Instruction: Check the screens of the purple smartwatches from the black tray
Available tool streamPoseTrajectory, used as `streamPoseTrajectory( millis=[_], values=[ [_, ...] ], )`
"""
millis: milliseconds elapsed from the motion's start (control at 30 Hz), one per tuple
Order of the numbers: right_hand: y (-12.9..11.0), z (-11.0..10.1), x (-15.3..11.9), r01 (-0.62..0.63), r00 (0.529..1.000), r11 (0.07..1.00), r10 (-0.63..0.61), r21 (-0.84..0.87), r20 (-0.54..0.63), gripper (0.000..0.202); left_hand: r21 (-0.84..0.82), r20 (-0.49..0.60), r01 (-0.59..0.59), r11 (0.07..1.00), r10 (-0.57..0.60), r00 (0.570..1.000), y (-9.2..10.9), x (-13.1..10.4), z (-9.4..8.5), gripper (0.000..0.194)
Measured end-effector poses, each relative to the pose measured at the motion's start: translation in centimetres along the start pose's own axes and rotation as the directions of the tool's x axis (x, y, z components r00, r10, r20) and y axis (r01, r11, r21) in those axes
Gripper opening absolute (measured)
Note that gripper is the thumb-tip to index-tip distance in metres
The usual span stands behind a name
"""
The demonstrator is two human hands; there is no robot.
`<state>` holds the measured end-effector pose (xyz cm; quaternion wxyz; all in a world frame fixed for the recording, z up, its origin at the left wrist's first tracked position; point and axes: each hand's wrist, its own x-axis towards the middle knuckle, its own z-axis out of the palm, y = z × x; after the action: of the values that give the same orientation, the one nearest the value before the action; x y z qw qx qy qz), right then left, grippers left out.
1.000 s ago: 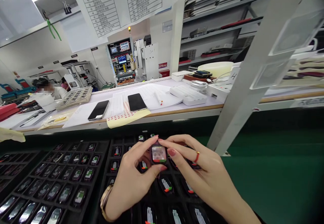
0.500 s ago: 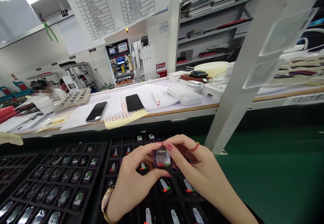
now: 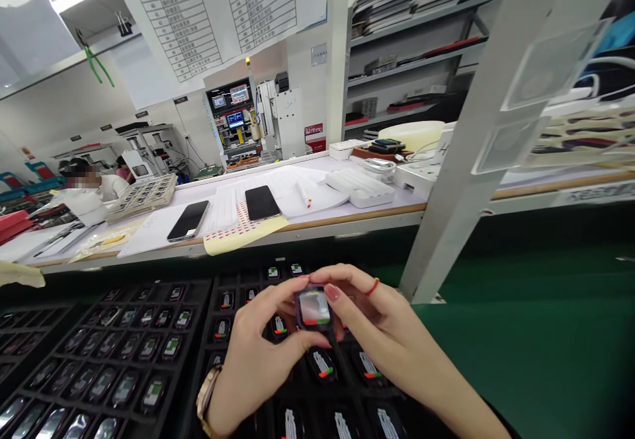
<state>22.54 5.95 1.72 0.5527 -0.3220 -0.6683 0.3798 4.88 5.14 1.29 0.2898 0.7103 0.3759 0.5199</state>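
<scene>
A small square smartwatch case (image 3: 314, 308) with a dark purple frame and a lit, reflective screen is held up between both hands. My left hand (image 3: 262, 353) grips its left side, index finger along the top and thumb near the lower edge. From the right, my right hand (image 3: 380, 323) closes on it, thumb at the upper right corner of the screen; its other fingers are partly hidden behind. Just below, a black compartment tray (image 3: 342, 386) holds several more watch cases, such as one watch case (image 3: 322, 363) showing a white strip with red and green.
Left of the hands lies another black tray (image 3: 191, 353) of watch cases. Beyond stands a raised shelf (image 3: 317, 225) with two phones, one phone (image 3: 262, 202) on papers, and a white box (image 3: 360, 188). A grey post (image 3: 446, 207) rises at right. A person (image 3: 89, 181) sits far left.
The watch case and both hands have shifted slightly left, and the case is turned a little, so its screen shows more plainly. Both hands keep their hold.
</scene>
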Motion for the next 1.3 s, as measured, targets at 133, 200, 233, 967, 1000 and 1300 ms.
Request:
streamPoseTrajectory(
  millis=[133, 200, 233, 967, 1000, 1300],
  values=[
    [0.6, 0.1, -0.2, -0.025, 1.0, 1.0, 0.025, -0.002, -0.003, 0.014, 0.029, -0.022, -0.021, 0.999, 0.021, 1.0, 0.0, 0.0, 0.1, 0.064],
    [0.7, 0.0, -0.3, -0.039, 0.999, 0.999, 0.038, 0.015, 0.027, 0.017, 0.024, -0.027, -0.038, 0.999, 0.038, 0.999, -0.1, 0.0, 0.0, 0.065],
    [0.6, -0.2, -0.4, -0.045, 0.998, 0.999, 0.044, 0.028, 0.051, 0.02, 0.019, -0.032, -0.046, 0.999, 0.047, 0.998, -0.1, 0.1, 0.0, 0.066],
    [0.2, -0.9, -1.1, -0.03, 0.973, 0.996, 0.009, 0.089, 0.229, 0.055, 0.106, -0.085, -0.201, 0.974, 0.21, 0.974, -0.5, -0.1, -0.7, 0.06],
    [0.3, -1.0, -1.2, -0.043, 0.971, 0.993, 0.017, 0.106, 0.237, 0.055, 0.098, -0.079, -0.196, 0.976, 0.204, 0.976, -0.5, -0.1, -0.7, 0.062],
    [0.2, -1.4, -1.4, 0.0, 0.968, 0.989, -0.037, 0.147, 0.249, 0.061, -0.039, -0.061, -0.139, 0.99, 0.136, 0.989, -0.4, -0.1, -0.7, 0.059]
  ],
)
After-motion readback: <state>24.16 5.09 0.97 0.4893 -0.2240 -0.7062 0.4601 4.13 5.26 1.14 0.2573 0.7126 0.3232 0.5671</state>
